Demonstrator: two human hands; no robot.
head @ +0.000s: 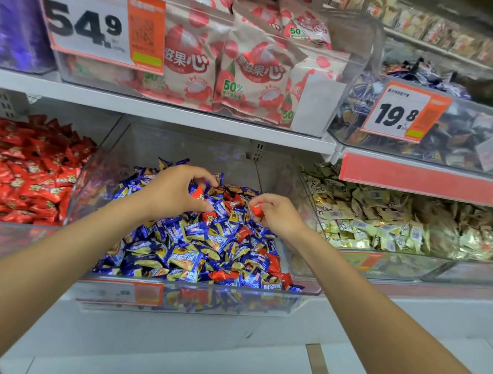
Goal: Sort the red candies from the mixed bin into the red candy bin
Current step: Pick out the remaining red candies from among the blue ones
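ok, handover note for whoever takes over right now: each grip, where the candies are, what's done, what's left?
Grips: left hand pinches a red candy over the mixed bin; right hand holds another red candy there too.
The red candy bin sits beside it on the left, piled with red ones.
Neither held candy is dropped yet.
Left: carry both over, then pick out the remaining reds among the blue wrappers.

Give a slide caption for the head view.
Left hand and right hand each pinch a red candy over the mixed bin beside the red candy bin.
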